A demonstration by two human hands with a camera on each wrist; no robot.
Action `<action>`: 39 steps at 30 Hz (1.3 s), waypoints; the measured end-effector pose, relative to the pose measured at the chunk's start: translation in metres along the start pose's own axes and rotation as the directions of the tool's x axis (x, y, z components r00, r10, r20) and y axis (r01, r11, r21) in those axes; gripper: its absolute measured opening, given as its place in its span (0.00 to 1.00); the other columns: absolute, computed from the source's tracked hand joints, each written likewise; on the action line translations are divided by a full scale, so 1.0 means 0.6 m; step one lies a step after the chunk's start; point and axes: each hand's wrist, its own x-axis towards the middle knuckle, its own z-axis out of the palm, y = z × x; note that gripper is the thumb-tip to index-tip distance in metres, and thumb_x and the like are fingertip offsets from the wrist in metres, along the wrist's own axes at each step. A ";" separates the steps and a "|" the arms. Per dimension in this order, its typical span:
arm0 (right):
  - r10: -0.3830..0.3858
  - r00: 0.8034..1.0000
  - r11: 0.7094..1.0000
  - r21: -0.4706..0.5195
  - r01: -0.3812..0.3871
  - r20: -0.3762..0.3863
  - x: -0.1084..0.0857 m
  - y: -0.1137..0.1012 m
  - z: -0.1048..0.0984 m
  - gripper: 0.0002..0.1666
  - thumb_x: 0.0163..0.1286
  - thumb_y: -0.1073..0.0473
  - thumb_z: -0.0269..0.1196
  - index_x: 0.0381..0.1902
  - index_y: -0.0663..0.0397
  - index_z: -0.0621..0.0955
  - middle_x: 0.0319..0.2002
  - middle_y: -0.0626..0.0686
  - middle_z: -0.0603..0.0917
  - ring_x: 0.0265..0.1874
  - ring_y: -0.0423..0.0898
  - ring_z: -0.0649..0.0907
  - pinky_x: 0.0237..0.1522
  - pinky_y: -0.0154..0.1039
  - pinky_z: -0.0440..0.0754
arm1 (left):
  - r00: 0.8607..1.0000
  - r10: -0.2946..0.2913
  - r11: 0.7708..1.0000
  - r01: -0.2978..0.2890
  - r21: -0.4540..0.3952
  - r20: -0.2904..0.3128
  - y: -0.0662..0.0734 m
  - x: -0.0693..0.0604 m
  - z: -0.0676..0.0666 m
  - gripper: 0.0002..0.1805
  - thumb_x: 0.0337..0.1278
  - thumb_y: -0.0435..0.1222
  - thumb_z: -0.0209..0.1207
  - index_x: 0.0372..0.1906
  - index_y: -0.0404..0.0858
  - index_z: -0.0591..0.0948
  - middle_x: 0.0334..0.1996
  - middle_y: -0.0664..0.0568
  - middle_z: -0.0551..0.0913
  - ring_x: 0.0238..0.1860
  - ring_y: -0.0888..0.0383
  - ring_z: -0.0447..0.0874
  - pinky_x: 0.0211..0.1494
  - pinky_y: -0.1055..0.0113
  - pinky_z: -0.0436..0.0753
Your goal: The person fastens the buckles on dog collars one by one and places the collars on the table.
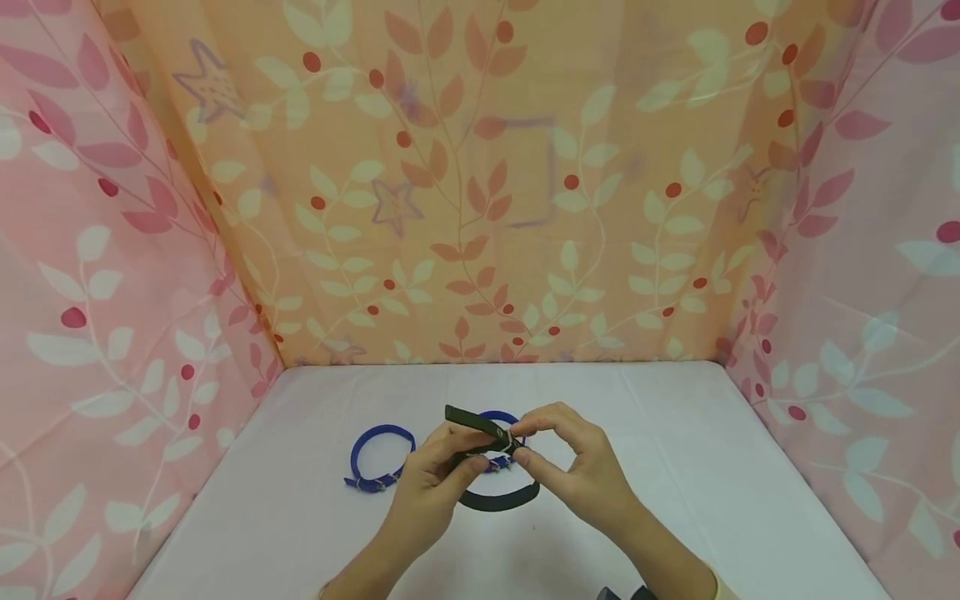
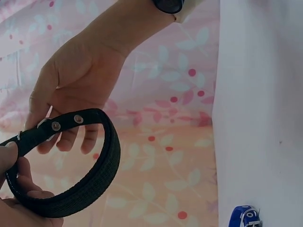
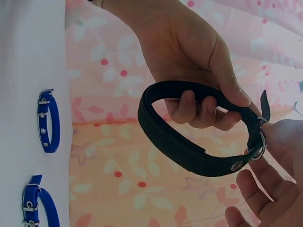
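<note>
A dark green-black buckle collar (image 1: 498, 502), bent into a loop, is held above the table between both hands. My left hand (image 1: 431, 471) grips its band, with fingers curled round the strap and the thumb on top, as the right wrist view shows. At the metal buckle and ring (image 3: 258, 147), my right hand (image 1: 581, 462) pinches the collar between thumb and index finger. The free strap end (image 1: 465, 415) sticks out from the buckle toward the upper left. Metal rivets (image 2: 78, 119) show on the band. The hands partly cover the buckle in the head view.
Two blue buckle collars lie on the white table (image 1: 675, 467): one blue collar (image 1: 356, 454) left of the hands, another blue collar (image 1: 501, 415) behind them and partly hidden. Patterned cloth walls (image 1: 480, 250) surround the table's back and sides.
</note>
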 end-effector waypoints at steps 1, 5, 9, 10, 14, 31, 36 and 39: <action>-0.008 1.000 1.000 -0.006 0.008 -0.001 0.000 0.000 0.000 0.20 0.64 0.65 0.73 0.52 0.42 0.84 0.48 0.44 0.86 0.51 0.43 0.83 0.59 0.36 0.80 | 1.000 0.006 1.000 -0.006 -0.008 0.011 -0.001 0.000 0.001 0.15 0.69 0.29 0.60 0.57 0.41 0.85 0.50 0.48 0.81 0.52 0.56 0.82 0.53 0.69 0.85; -0.072 0.997 0.997 -0.012 0.072 -0.015 0.001 -0.002 0.000 0.22 0.62 0.67 0.74 0.53 0.44 0.84 0.49 0.46 0.85 0.52 0.44 0.82 0.59 0.35 0.80 | 0.997 0.052 0.999 -0.052 -0.006 0.055 -0.005 -0.001 0.004 0.15 0.70 0.26 0.58 0.57 0.39 0.85 0.50 0.46 0.80 0.51 0.56 0.82 0.52 0.67 0.86; -0.145 0.989 0.989 -0.001 0.145 -0.027 0.002 -0.003 0.002 0.23 0.60 0.71 0.74 0.51 0.49 0.84 0.46 0.47 0.86 0.49 0.44 0.82 0.56 0.34 0.81 | 0.996 0.040 0.998 -0.043 0.038 0.075 -0.008 -0.003 0.007 0.13 0.70 0.29 0.61 0.54 0.41 0.86 0.47 0.49 0.80 0.48 0.58 0.82 0.47 0.68 0.86; -0.156 0.987 0.988 0.000 0.156 -0.029 0.002 -0.003 0.002 0.23 0.60 0.72 0.73 0.51 0.49 0.84 0.46 0.47 0.85 0.49 0.44 0.82 0.55 0.34 0.81 | 0.997 0.031 0.998 -0.035 0.050 0.076 -0.008 -0.004 0.008 0.12 0.69 0.30 0.61 0.53 0.42 0.87 0.47 0.50 0.80 0.48 0.58 0.81 0.46 0.68 0.86; -0.177 0.984 0.984 -0.023 0.176 -0.032 0.002 -0.003 0.004 0.23 0.59 0.72 0.74 0.50 0.51 0.84 0.45 0.47 0.86 0.48 0.44 0.81 0.55 0.33 0.80 | 0.996 0.033 0.997 -0.038 0.071 0.080 -0.006 -0.004 0.009 0.12 0.69 0.31 0.62 0.53 0.43 0.87 0.46 0.51 0.80 0.47 0.58 0.81 0.45 0.67 0.86; -0.173 0.985 0.972 -0.164 0.169 -0.009 0.004 -0.002 0.001 0.24 0.58 0.67 0.76 0.50 0.43 0.84 0.45 0.41 0.87 0.49 0.43 0.82 0.58 0.37 0.74 | 0.967 -0.252 0.968 0.252 -0.011 -0.021 0.006 0.000 0.005 0.22 0.62 0.36 0.70 0.58 0.46 0.76 0.46 0.50 0.85 0.45 0.52 0.85 0.52 0.66 0.86; -0.150 0.989 0.975 -0.166 0.147 -0.007 0.002 0.002 0.002 0.21 0.59 0.66 0.76 0.49 0.46 0.85 0.45 0.41 0.87 0.50 0.42 0.82 0.56 0.37 0.76 | 0.937 -0.344 0.938 0.340 -0.068 -0.061 0.007 0.004 0.003 0.20 0.57 0.37 0.73 0.52 0.44 0.80 0.44 0.49 0.87 0.46 0.51 0.87 0.52 0.65 0.87; -0.132 0.991 0.978 -0.165 0.130 0.000 0.002 0.004 0.002 0.21 0.59 0.65 0.76 0.50 0.47 0.85 0.46 0.41 0.87 0.50 0.42 0.81 0.55 0.37 0.77 | 0.927 -0.368 0.929 0.362 -0.082 -0.069 0.007 0.005 0.002 0.18 0.55 0.36 0.74 0.49 0.43 0.81 0.45 0.49 0.88 0.46 0.50 0.88 0.52 0.65 0.87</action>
